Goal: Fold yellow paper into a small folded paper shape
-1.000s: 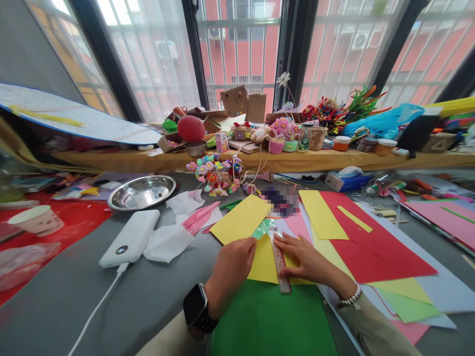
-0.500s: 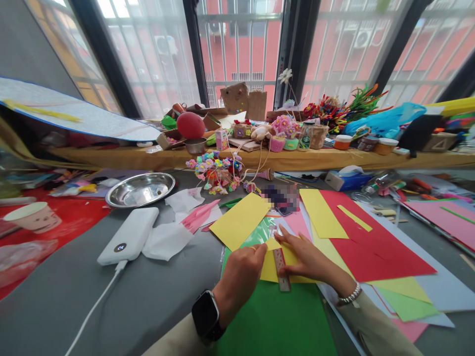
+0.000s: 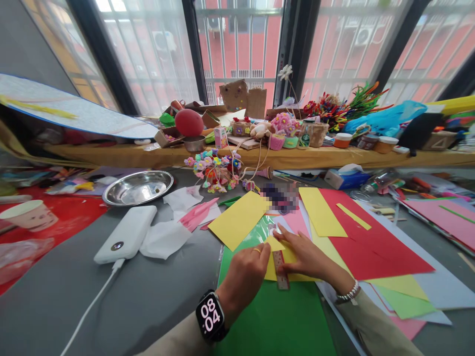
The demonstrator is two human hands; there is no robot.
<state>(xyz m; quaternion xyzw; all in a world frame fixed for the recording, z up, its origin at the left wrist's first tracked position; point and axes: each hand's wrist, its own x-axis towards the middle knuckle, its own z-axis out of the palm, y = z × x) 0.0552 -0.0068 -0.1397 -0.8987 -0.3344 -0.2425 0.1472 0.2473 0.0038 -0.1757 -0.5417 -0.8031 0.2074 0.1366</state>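
Note:
My left hand (image 3: 247, 274) is closed, thumb and fingers pinching the raised edge of a yellow sheet of paper (image 3: 270, 273). Spread over the same sheet, my right hand (image 3: 308, 254) presses on a short ruler (image 3: 281, 277), thumb at its right edge and fingertips near its far end. Part of the ruler is covered by the folded-up yellow paper. Beneath lies a green sheet (image 3: 282, 316) in a clear cover. Another yellow sheet (image 3: 241, 220) rests just beyond my left hand.
Right of my hands lie a red sheet (image 3: 374, 247) and a yellow strip (image 3: 354, 216). A white power bank (image 3: 128, 235) with a cable, white tissue (image 3: 166, 240) and a metal plate (image 3: 111, 198) are on the left. Crafts crowd the wooden ledge (image 3: 159, 157) behind.
My left hand has shifted slightly right and turned a little, still pinching the yellow paper. The watch screen has lit up. My right hand stays on the ruler.

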